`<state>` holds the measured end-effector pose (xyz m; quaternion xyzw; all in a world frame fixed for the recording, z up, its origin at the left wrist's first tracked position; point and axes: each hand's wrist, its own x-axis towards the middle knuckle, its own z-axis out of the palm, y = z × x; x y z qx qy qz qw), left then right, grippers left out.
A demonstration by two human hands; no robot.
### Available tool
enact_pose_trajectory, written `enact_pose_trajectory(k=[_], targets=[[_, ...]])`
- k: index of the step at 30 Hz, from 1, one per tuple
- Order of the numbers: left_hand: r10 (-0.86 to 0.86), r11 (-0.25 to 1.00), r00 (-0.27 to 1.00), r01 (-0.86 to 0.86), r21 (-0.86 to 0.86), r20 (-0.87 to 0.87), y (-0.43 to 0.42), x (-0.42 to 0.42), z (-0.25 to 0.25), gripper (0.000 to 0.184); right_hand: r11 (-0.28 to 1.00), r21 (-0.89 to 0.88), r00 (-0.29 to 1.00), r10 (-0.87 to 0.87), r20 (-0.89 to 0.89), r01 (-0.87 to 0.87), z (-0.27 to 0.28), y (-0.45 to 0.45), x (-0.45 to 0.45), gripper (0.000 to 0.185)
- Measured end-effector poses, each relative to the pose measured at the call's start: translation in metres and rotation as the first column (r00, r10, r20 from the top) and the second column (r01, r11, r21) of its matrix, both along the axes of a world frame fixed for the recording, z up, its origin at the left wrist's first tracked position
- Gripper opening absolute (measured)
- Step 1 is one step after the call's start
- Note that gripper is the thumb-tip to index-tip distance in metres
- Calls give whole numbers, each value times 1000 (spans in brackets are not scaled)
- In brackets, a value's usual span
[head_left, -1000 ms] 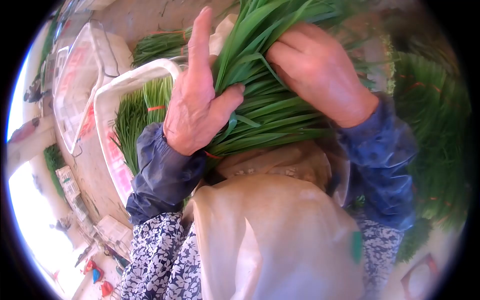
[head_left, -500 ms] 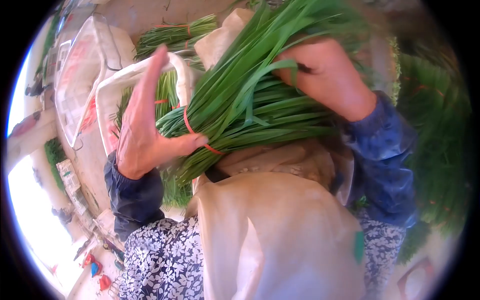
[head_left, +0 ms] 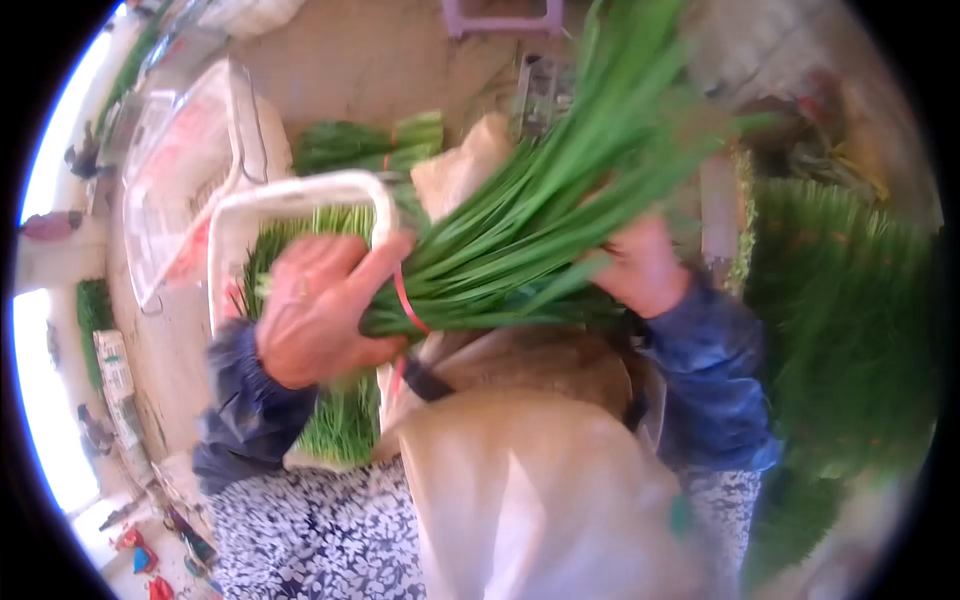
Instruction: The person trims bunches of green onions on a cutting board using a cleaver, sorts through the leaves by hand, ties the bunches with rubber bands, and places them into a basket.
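Note:
A bunch of long green garlic chives (head_left: 510,245) lies tilted across in front of me, its leaf tips up and to the right. A red band (head_left: 408,302) circles it near the cut ends. My left hand (head_left: 320,315) is closed around those cut ends, just left of the band. On the other side my right hand (head_left: 642,265) grips the leaves partway up; its fingertips are partly hidden and blurred. Beneath the bunch, a beige cloth (head_left: 560,470) covers my lap.
At my left stands a white basket (head_left: 300,187) holding banded chives (head_left: 340,425). Another clear-sided basket (head_left: 185,190) is behind it. More bunches (head_left: 345,148) lie on the floor ahead. A large pile of chives (head_left: 840,330) is at right, and a purple stool (head_left: 503,20) at the top.
My left hand has gone from spread fingers beside the bunch to closing around its cut ends. My right hand has moved lower and left, and the leaves have swung more upright.

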<state>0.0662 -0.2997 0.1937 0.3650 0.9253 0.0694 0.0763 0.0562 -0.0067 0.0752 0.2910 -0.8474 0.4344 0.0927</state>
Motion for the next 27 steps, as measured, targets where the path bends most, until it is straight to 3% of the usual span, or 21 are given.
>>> enact_pose_trajectory(k=[3,6,11,13,17,21,22,24,25,27], targets=[[-88,996,976,80,-50,-200,-9,11,-2,93,993,118,1000,4,-1,-3,-1,6,31,28],[-43,998,996,38,-59,-77,-20,19,-52,102,982,186,1000,23,-3,-22,-17,-14,49,28],[129,986,992,-130,103,15,-29,13,-50,113,980,198,1000,24,16,-27,-27,-20,52,29],[-55,995,995,62,84,-81,-25,4,-50,115,980,196,999,27,33,-33,-28,-21,53,30],[-13,992,997,4,126,76,-41,-11,-66,122,980,192,998,34,61,-45,-28,-22,53,30],[-1,983,984,-31,179,176,-39,-14,-84,105,981,184,996,42,80,-57,-28,-25,48,31],[-28,977,992,2,212,119,-40,-16,-86,96,982,180,996,42,83,-56,-27,-26,44,31],[-35,963,991,-1,268,130,-42,-17,-90,96,984,165,995,47,88,-61,-24,-28,39,32],[1,982,983,-35,185,181,-40,-19,-78,93,985,161,995,48,92,-62,-23,-28,35,32],[-4,984,982,-30,175,189,-41,-20,-79,91,987,146,993,59,99,-73,-22,-32,26,33]])
